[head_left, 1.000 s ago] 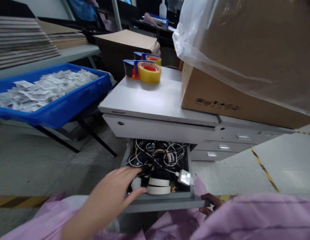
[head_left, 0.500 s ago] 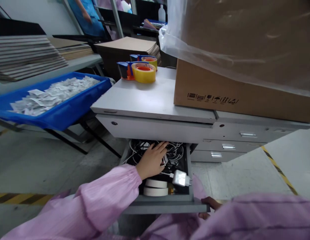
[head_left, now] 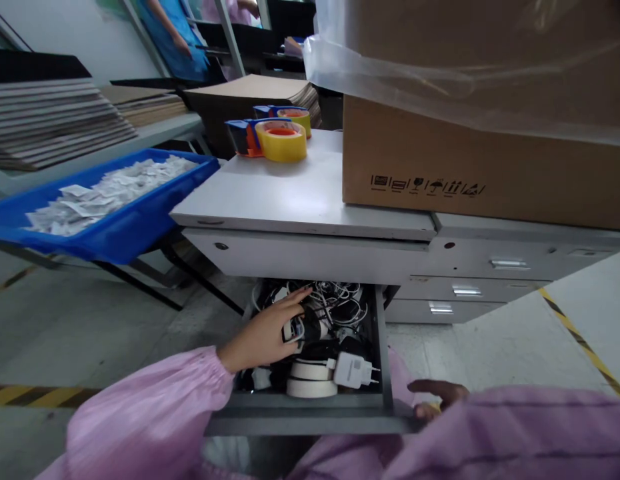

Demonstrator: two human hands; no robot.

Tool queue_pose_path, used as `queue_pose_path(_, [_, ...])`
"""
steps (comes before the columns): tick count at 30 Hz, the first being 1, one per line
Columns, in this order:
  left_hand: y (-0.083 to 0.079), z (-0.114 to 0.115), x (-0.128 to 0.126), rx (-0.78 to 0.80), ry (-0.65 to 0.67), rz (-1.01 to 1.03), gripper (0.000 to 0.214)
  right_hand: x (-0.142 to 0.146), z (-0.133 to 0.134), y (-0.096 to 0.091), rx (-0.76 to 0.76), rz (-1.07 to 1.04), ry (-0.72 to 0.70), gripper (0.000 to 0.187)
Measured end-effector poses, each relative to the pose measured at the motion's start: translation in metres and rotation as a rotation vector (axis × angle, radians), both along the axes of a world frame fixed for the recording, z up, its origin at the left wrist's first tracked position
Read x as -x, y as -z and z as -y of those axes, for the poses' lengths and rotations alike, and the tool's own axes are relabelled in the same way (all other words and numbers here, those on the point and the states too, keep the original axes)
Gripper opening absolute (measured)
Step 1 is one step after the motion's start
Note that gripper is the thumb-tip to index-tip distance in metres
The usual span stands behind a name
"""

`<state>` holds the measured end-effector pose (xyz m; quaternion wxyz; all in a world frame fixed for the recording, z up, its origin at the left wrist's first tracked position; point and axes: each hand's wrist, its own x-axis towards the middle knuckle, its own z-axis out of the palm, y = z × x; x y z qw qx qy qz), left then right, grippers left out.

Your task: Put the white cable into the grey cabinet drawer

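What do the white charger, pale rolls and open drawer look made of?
Charger: probably hard plastic, smooth and white, by its even, boxy casing. Pale rolls: likely paper tape, matte, judging by their dull cream sides. Drawer: perhaps painted metal, from its even gray, low-sheen front edge, though plastic is possible.

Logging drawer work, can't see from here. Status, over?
Left hand in the drawer, among cables; grip unclear. Right hand at the drawer's front corner. White rolls and charger crowd the front.
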<state>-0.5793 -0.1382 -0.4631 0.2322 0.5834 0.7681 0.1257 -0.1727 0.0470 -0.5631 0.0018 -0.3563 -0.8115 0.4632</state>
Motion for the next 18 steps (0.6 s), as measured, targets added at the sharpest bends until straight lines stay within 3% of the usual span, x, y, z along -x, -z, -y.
queue_pose_path(2, [-0.011,0.004,-0.016,0.068,-0.008,-0.005,0.067,0.028,-0.015,-0.021,-0.013,-0.032,-0.026,0.077])
queue_pose_path(4, [-0.020,0.005,-0.031,0.161,-0.010,-0.009,0.078,0.069,-0.017,-0.053,-0.111,-0.085,-0.109,0.071])
queue_pose_path(7, [-0.026,0.003,-0.048,0.255,-0.007,-0.024,0.086,0.144,-0.007,-0.099,-0.179,0.042,-0.452,0.077])
queue_pose_path(10, [-0.025,0.002,-0.054,0.276,0.007,-0.054,0.085,0.202,0.008,-0.121,-0.319,0.179,-0.617,0.100])
queue_pose_path(13, [-0.022,0.006,-0.053,0.285,0.010,-0.068,0.079,0.219,0.021,-0.122,-0.401,0.320,-0.627,0.102])
queue_pose_path(18, [-0.018,0.026,-0.052,0.342,-0.026,-0.057,0.091,0.201,0.037,-0.117,-0.412,0.506,-0.515,0.082])
